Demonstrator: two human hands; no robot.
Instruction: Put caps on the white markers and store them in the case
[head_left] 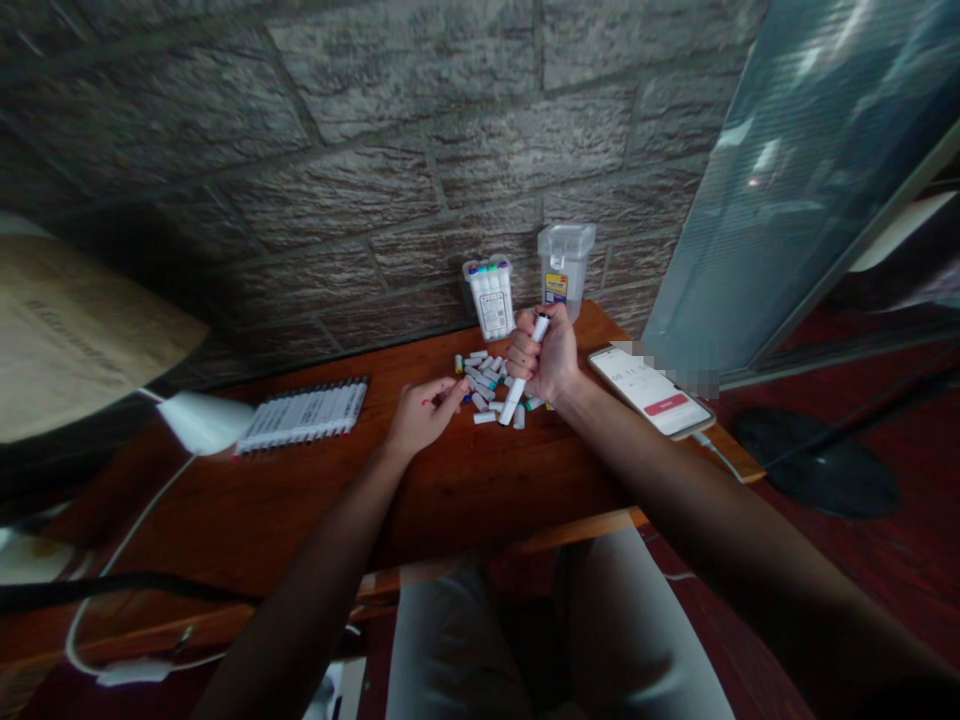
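Note:
My right hand (553, 352) is wrapped round a white marker (514, 400), which slants down toward me over the table; its upper end is dark. Beneath and beside it lies a loose pile of small marker caps (480, 384), mostly white, some with coloured ends. At the pile's left edge is my left hand (424, 415), thumb and fingers drawn together. Whatever lies between those fingertips is too small to make out. A red mark shows on the back of this hand.
Several white markers (304, 415) lie in a row at the left. Against the stone wall stand a filled marker box (493, 300) and a clear lidded box (574, 262). A phone (651, 388) with a cable lies right, a white lamp-like cone (206, 422) left.

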